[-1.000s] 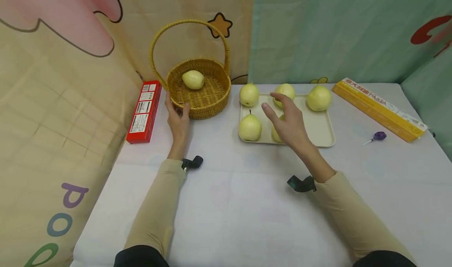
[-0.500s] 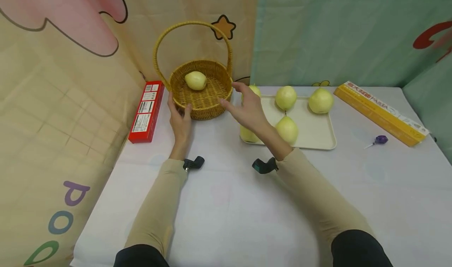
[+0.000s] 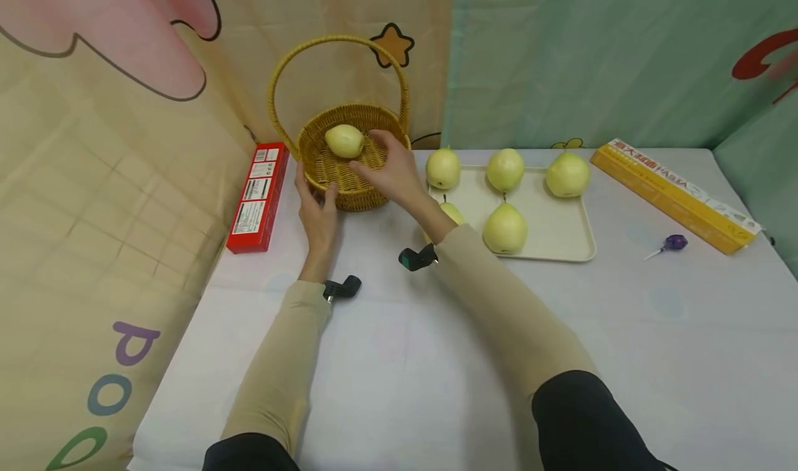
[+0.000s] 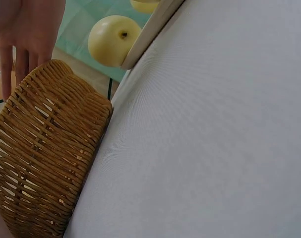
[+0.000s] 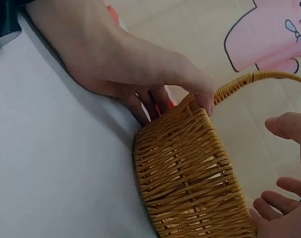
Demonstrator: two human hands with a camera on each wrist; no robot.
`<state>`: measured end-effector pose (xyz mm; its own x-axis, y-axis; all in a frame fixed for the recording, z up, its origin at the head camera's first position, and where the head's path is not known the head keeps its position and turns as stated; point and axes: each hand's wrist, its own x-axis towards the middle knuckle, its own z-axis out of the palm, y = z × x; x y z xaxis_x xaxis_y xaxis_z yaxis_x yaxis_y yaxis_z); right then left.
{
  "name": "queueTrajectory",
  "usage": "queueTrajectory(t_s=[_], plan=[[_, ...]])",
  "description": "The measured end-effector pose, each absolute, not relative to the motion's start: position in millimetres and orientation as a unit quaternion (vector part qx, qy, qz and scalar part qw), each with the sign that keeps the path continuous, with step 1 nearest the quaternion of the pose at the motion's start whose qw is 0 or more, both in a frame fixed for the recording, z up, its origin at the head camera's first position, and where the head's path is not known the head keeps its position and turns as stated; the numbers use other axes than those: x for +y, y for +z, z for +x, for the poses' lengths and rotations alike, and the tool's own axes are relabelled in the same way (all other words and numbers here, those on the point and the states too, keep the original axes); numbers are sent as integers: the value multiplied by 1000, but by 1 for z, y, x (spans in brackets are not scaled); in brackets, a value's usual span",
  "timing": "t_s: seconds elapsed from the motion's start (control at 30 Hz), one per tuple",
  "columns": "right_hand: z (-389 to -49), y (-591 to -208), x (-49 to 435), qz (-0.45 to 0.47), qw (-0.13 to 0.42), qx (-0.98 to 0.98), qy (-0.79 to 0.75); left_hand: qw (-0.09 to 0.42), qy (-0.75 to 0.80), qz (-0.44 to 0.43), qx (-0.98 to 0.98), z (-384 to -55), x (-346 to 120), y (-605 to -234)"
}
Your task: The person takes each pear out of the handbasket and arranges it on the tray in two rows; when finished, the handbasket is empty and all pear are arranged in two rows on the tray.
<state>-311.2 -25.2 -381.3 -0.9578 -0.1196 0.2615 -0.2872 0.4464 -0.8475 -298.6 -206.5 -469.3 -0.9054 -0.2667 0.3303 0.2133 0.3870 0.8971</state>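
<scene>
A round wicker basket (image 3: 358,199) with a tall arched handle stands at the back left, holding one pale green pear (image 3: 343,140). My left hand (image 3: 319,225) grips its near left side; in the right wrist view the thumb hooks over the rim and the fingers lie against the outer wall. Over the right part of the basket hovers my right hand (image 3: 397,174), thumb and fingers spread apart with nothing between them, beside that pear. To the right, several more pears (image 3: 506,228) stand on and at the edge of a cream tray (image 3: 551,232); my right forearm partly hides one.
Left of the basket lies a red box (image 3: 254,201). A long yellow box (image 3: 676,197) lies slanted at the far right, with a purple lollipop (image 3: 673,242) in front of it. Printed curtains (image 3: 592,55) hang along the table's back and sides.
My right hand has moved left from above the tray, past the basket's right rim, to over the basket. My left hand keeps its grip on the basket, and the pears stay in place.
</scene>
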Motion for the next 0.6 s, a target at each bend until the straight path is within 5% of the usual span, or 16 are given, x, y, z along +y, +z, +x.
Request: queueTrajectory(t_s=[0.6], plan=[[-361,-383,-58,31,8,-817,575,211,-566,26,-797,-298,-202,-469]])
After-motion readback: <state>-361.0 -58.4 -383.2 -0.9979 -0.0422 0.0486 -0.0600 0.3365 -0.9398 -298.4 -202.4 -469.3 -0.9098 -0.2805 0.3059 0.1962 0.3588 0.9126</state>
